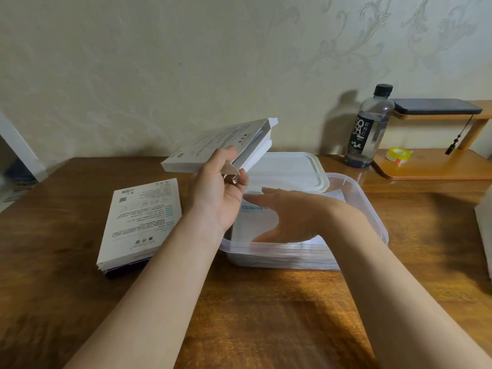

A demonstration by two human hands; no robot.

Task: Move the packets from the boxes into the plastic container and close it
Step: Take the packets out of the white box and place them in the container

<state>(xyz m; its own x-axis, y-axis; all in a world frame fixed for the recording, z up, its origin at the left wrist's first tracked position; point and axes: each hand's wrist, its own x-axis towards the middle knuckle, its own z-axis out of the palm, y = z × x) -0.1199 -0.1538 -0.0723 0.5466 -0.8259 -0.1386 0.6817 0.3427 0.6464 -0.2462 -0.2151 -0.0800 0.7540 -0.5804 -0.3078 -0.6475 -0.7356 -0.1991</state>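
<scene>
A clear plastic container (370, 209) stands open on the wooden table, with white packets (255, 222) lying flat inside. My right hand (290, 214) reaches into it, fingers straight and spread over the packets. My left hand (221, 190) grips a flat white box (213, 147) in the air above the container's left edge, its end flap open toward the right. A second white box (141, 219) lies on top of a dark one to the left of the container. The white lid (287, 169) lies just behind the container.
A water bottle (368, 129) with a black cap stands at the back right, next to a low wooden shelf (436, 166) that carries a roll of tape (398, 155) and a dark flat device (436, 106). The wall runs close behind the table.
</scene>
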